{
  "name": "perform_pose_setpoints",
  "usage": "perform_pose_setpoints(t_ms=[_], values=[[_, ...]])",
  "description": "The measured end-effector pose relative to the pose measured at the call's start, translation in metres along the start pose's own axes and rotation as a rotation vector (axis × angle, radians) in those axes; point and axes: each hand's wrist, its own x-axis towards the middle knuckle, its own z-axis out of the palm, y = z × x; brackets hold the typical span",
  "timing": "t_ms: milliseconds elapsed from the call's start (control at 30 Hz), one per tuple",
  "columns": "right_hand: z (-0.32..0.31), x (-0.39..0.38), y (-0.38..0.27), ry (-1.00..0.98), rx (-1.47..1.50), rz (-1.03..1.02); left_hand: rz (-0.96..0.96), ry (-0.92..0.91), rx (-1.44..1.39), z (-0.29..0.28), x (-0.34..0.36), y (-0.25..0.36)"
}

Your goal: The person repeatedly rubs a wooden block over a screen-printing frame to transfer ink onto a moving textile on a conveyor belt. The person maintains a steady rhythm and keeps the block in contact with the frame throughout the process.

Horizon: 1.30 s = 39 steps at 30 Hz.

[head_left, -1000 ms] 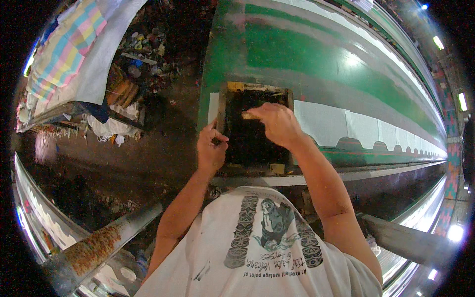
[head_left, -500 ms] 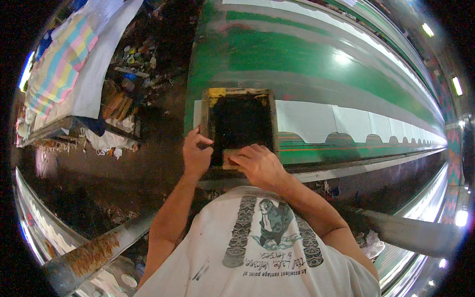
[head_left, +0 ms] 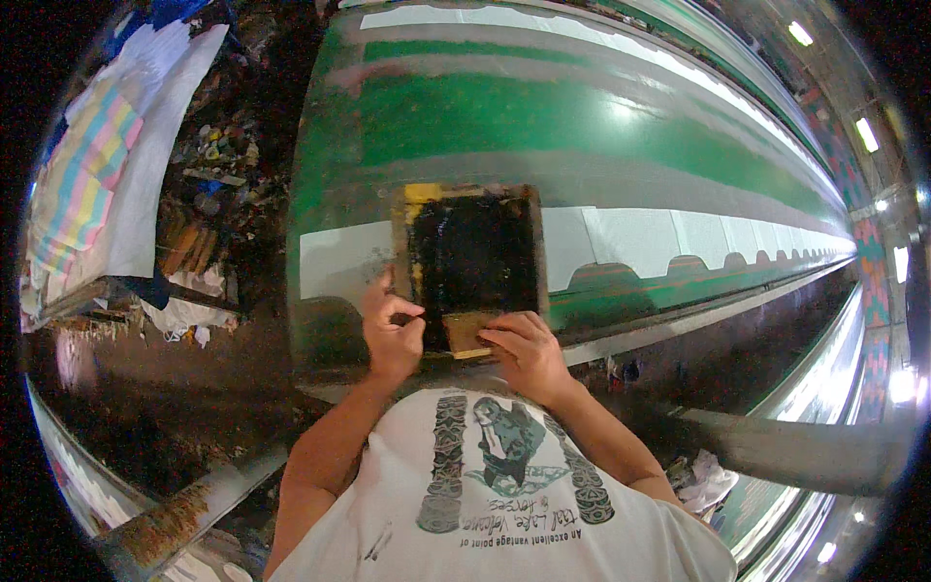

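Note:
A rectangular screen-printing frame (head_left: pixel 540 242) lies on the long green table (head_left: pixel 475 116), its inside dark with what looks like ink or mesh. My left hand (head_left: pixel 396 339) grips its left side near the lower corner, fingers curled. Inside the frame's near end, my right hand (head_left: pixel 531 354) holds a flat brown block like a squeegee (head_left: pixel 467 333); its lower edge is hidden. Left of the frame lies a white cloth piece (head_left: pixel 330 262) with a faint grey mark beside my left fingers. To the right runs a row of white scalloped cloth pieces (head_left: pixel 621 242).
A pale rail (head_left: pixel 640 335) follows the table's near edge. At the far left, a stand carries striped pastel cloth (head_left: pixel 92 184) and white cloth. Clutter (head_left: pixel 218 155) lies on the dark floor beside it. Large beams (head_left: pixel 795 446) cross low on both sides of me.
The frame has moved rightward along the table with both hands, uncovering a white piece on its left. My right hand and the brown block have shifted slightly right within the frame.

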Motion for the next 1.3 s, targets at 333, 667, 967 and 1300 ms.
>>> perform_pose_setpoints(t_ms=[333,667,967,1300], values=[[-0.067,-0.041,0.058,0.008,-0.093,0.064,-0.023,-0.011,0.029,0.117,-0.012,0.02],[-0.087,-0.036,0.06,-0.108,-0.173,0.036,-0.185,-0.029,-0.094,0.143,-0.019,-0.005],[-0.1,-0.01,0.062,-0.309,-0.289,-0.099,-0.038,-0.027,0.093,0.139,-0.017,0.003],[-0.115,0.086,0.13,-0.465,-0.161,-0.055,-0.305,0.011,-0.153,0.142,-0.014,-0.005]])
